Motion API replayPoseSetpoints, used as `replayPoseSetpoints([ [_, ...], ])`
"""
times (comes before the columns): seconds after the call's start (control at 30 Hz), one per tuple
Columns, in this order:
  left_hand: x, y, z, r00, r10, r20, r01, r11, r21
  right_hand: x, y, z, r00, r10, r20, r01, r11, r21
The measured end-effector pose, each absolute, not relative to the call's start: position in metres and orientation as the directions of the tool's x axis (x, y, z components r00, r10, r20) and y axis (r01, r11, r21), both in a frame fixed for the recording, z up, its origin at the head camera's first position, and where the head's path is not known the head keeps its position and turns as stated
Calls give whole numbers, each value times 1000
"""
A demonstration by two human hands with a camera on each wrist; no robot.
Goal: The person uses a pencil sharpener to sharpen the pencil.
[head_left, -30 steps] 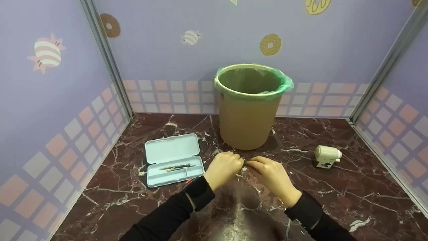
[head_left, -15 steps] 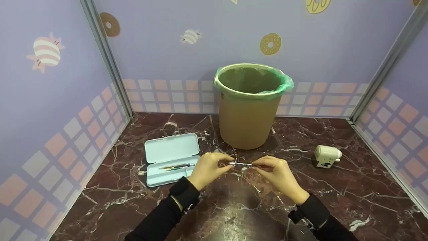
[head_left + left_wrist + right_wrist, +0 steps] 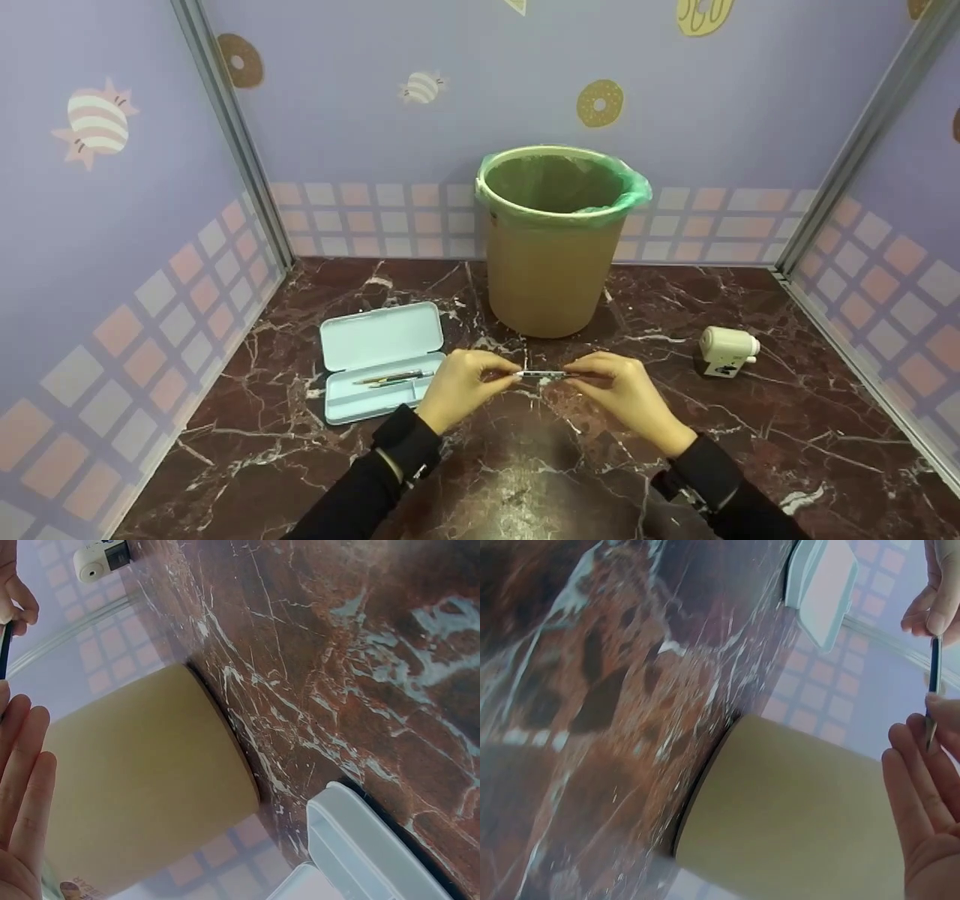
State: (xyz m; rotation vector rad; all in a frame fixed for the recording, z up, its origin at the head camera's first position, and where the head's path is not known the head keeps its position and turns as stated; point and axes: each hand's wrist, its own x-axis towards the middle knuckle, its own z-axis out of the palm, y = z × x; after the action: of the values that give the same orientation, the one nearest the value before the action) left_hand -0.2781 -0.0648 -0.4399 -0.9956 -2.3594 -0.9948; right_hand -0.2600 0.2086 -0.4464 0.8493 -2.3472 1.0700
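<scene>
Between my two hands a slim dark-and-white pencil (image 3: 543, 373) lies level above the table. My left hand (image 3: 463, 386) pinches its left end between thumb and fingers. The right hand (image 3: 624, 394) pinches the other end. From the right wrist view, the pencil (image 3: 935, 671) shows a dark shaft, with a pointed tip by the right fingertips. Just left of my left hand lies an open light-blue pencil case (image 3: 341, 411), partly covered by that hand. A few thin pencils (image 3: 391, 378) rest inside it.
Behind the hands stands a tan bin (image 3: 551, 277) with a green liner (image 3: 634, 191) over its rim. A cream crank pencil sharpener (image 3: 726, 351) sits on the marble table at the right. Patterned walls (image 3: 330, 112) enclose the back and sides.
The hands were close together, nearly hiding the pencil. My left hand has turned and drawn back to the left, so the pencil's middle now shows between them. The head view has shifted slightly.
</scene>
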Motion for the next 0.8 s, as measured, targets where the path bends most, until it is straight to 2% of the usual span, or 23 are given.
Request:
replayPoseSetpoints([
  [0.13, -278, -69, -442, -687, 451, 569, 723, 501, 475, -264, 232, -442, -707, -340, 620, -674, 588, -447],
  [0.23, -277, -72, -443, -703, 438, 560, 708, 509, 490, -270, 259, -435, -720, -316, 618, -627, 678, -383],
  [0.53, -276, -80, -444, -723, 428, 543, 688, 521, 505, -286, 363, -416, -819, -258, 513, -440, 855, -274],
  [0.8, -276, -83, -445, -722, 424, 547, 686, 546, 481, -299, 426, -427, -897, -240, 371, -331, 921, -205],
])
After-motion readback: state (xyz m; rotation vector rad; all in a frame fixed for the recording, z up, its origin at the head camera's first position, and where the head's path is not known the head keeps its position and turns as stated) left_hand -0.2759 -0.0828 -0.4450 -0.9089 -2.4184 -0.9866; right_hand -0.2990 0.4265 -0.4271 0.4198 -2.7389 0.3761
